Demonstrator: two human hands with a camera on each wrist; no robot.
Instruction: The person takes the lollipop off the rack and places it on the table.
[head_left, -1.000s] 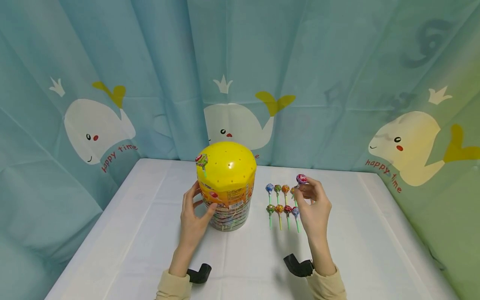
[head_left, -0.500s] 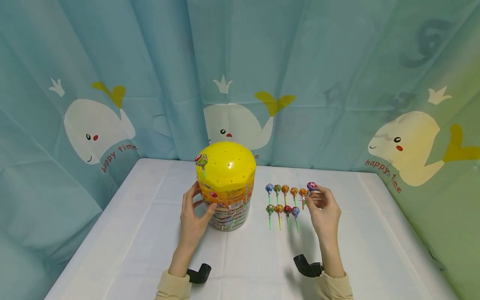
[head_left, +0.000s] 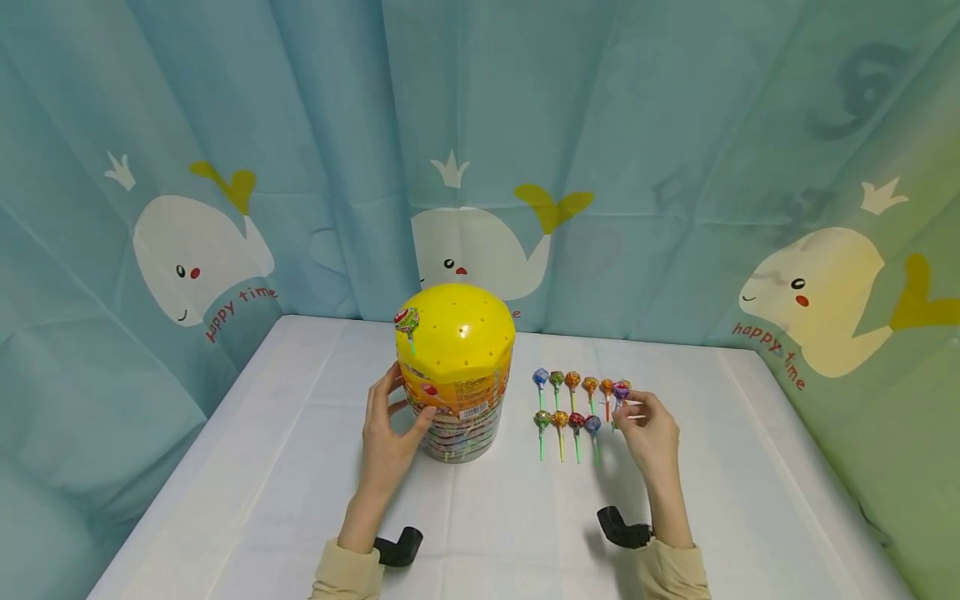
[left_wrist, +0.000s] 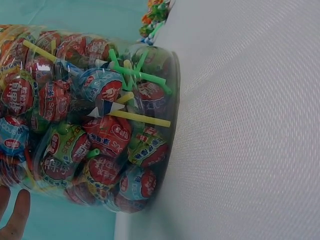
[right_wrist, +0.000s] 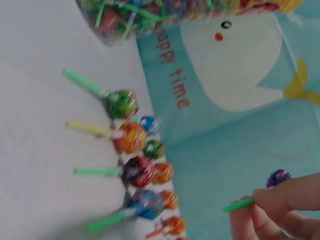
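In the head view my left hand grips the side of a clear jar full of wrapped lollipops. The jar stands upright under a yellow domed lid, with one lollipop at the lid's left side. My right hand pinches a purple-wrapped lollipop by its green stick, at the right end of the rows. Only the fingertips of my left hand show in the left wrist view.
Several lollipops lie in two rows right of the jar: a back row with an orange one and a front row with a blue one. A white cloth covers the table. Behind it hangs a blue-green curtain with whale prints.
My right hand has moved right along the back row and then lowered the purple lollipop towards the table. The left hand has stayed on the jar.
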